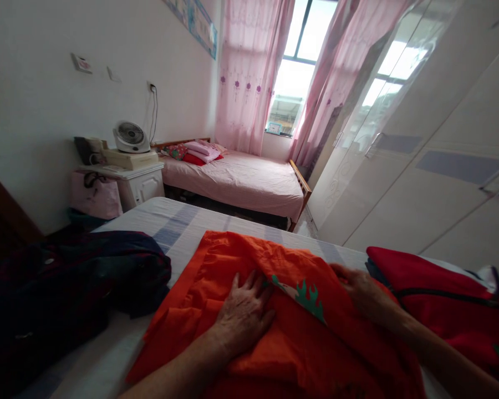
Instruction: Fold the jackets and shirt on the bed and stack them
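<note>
Left hand [246,308]: open, palm down, fingers spread flat on the orange garment [289,352]. Right hand [360,291]: fingers curled at the garment's right part; can't tell if it's pinching cloth. Garment lies front and center on a white-and-blue sheet [178,213], a flap folded over, green print [310,299] showing between the hands. Dark jacket [125,266] to its left, red clothing [436,293] just beside on the right. Beyond: pink-covered bed [241,180], nightstand [143,185] with fan [131,137], white wardrobe [403,183] at right.
</note>
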Tool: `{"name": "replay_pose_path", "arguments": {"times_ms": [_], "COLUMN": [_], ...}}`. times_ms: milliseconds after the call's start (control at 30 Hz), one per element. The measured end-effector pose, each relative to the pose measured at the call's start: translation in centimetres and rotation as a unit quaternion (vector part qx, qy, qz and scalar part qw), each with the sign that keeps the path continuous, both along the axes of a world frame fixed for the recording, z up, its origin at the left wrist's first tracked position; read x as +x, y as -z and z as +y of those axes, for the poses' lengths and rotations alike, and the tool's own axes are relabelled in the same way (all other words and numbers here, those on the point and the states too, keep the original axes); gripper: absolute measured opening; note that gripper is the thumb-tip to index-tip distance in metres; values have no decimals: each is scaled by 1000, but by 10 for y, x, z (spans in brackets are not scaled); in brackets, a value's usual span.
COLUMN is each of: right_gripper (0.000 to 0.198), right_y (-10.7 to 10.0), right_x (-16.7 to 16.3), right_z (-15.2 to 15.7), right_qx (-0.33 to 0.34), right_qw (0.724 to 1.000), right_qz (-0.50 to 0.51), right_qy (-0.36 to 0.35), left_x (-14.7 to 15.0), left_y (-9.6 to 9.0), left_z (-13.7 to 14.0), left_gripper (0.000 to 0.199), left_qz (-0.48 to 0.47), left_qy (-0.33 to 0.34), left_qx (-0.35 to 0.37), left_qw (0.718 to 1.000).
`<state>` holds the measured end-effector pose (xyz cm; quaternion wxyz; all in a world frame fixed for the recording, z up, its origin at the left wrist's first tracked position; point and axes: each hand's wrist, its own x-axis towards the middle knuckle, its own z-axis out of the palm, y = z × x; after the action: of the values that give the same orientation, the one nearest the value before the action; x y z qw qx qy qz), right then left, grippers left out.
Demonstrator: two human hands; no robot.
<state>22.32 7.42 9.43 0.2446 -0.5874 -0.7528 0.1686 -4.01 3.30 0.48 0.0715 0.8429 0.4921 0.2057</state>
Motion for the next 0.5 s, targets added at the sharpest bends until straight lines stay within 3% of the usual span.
{"name": "replay_pose_path", "arguments": {"times_ms": [133, 200, 267, 367, 433, 500], "right_gripper": [20, 23, 23, 30, 41, 47], "right_y": [-32, -45, -50, -43, -29, -12], "right_x": [13, 18, 19, 13, 7, 4], "right_z": [22, 39, 58, 80, 83, 74], "right_qx": [-25, 43, 157, 289, 316, 301], "right_qw": [996, 991, 978, 952, 944, 944], "right_qz": [28, 49, 28, -36, -80, -134], "right_qy": [86, 121, 136, 94, 56, 29], "left_x": [-1, -1, -1, 0, 0, 0], "left_y": [2, 3, 4, 7, 9, 10], "left_z": [1, 2, 2, 2, 2, 2], "left_gripper": [48, 48, 49, 50, 50, 50], "left_qz": [9, 15, 21, 22, 20, 19], "left_qy": [-1, 2, 4, -6, -13, -13], "left_qx": [6, 7, 8, 4, 1, -3], "left_qw": [1000, 1000, 1000, 1000, 1000, 1000]}}
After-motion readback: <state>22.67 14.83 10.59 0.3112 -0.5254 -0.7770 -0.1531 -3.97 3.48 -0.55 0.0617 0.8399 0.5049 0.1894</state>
